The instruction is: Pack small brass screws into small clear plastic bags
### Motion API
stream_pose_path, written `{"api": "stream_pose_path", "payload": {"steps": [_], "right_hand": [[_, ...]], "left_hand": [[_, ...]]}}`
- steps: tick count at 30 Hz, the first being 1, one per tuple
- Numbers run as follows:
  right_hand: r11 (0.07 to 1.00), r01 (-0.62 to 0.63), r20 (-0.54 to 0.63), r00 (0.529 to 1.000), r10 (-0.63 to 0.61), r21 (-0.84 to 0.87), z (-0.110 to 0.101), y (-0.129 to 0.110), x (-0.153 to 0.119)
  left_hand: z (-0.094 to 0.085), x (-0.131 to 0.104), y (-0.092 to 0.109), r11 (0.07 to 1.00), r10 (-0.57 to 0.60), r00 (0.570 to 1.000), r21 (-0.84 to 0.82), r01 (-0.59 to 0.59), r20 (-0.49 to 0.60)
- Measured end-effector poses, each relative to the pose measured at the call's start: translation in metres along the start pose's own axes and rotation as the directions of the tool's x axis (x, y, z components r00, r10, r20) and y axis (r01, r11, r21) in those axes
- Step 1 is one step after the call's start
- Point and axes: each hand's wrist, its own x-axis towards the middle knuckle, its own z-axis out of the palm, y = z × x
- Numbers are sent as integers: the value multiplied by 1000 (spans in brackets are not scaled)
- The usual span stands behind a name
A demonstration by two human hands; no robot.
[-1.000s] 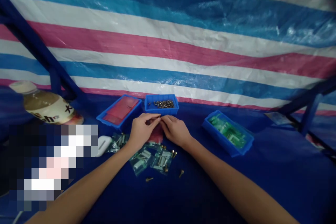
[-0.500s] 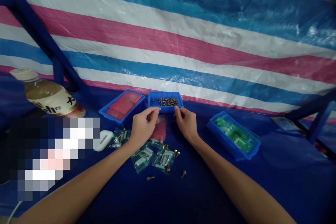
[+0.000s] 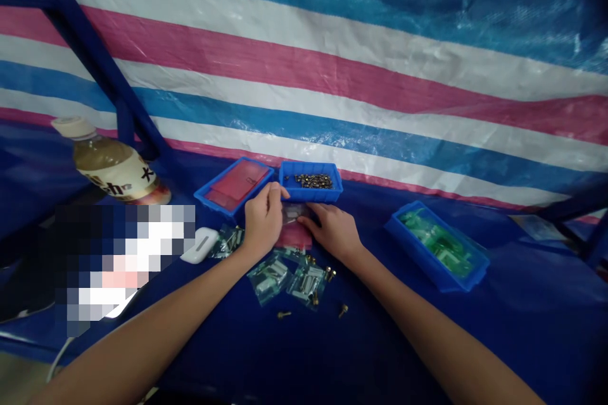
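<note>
My left hand (image 3: 264, 218) is closed, thumb raised against the curled fingers, at the left edge of a small plastic bag with a clear upper part and a red lower part (image 3: 293, 238). At its right edge, my right hand (image 3: 335, 228) has thumb and fingers on the bag's upper part; the fingertips are partly hidden. Nearer me lie clear packets of pale pieces (image 3: 306, 283), another such packet (image 3: 269, 278) and several loose brass-coloured screws (image 3: 342, 310). Just beyond my hands stands a blue bin (image 3: 311, 195) of small metal screws.
A blue tray (image 3: 203, 195) of red bags stands at the back left, and a blue bin (image 3: 418, 259) of green packets at the right. A white case (image 3: 199, 245), a drink bottle (image 3: 114, 168) and a blurred-out object are on the left. Striped sheeting (image 3: 304, 69) hangs behind.
My right hand has moved left and down from in front of the screw bin to the bag, its fingers now more extended. The view has shifted slightly left.
</note>
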Motion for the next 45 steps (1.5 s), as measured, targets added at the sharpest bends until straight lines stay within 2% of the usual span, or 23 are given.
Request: {"api": "stream_pose_path", "payload": {"steps": [6,13,16,19,23,25,27,30,32,35,41,43,45], "right_hand": [[999,-53,57,997,53,-4,0,1,2],[998,-26,60,998,22,59,4,6,3],[978,36,59,997,-49,204,5,11,3],[909,108,16,992,-126,404,5,13,3],[803,141,-121,989,-86,579,3,13,4],[770,129,-182,983,-17,625,2,13,4],[746,105,-206,978,44,658,0,13,4],[705,65,-209,971,119,706,-1,13,4],[663,48,-213,962,170,747,0,14,4],[631,62,-255,942,220,773,2,14,5],[683,122,-396,880,261,720,-3,12,5],[686,115,-393,881,265,719,-5,12,4],[681,79,-332,910,249,728,-7,11,3]], "left_hand": [[1,0,-2,1000,-4,1000,-11,4,11],[3,0,-2,999,7,1000,-45,-6,27],[2,1,-1,999,34,999,-31,-34,17],[1,2,-1,998,62,998,-5,-62,4],[3,3,-1,993,88,996,-73,-90,-27],[6,2,-2,984,57,998,-167,-54,11],[9,2,-4,962,13,993,-271,19,116],[11,3,-4,902,-29,955,-403,152,296],[10,5,-2,849,-52,929,-474,235,367],[9,6,2,790,-89,911,-528,311,403],[7,8,4,716,-153,894,-576,395,422],[7,8,4,691,-179,888,-589,420,424],[8,7,4,682,-195,884,-589,433,425]]}}
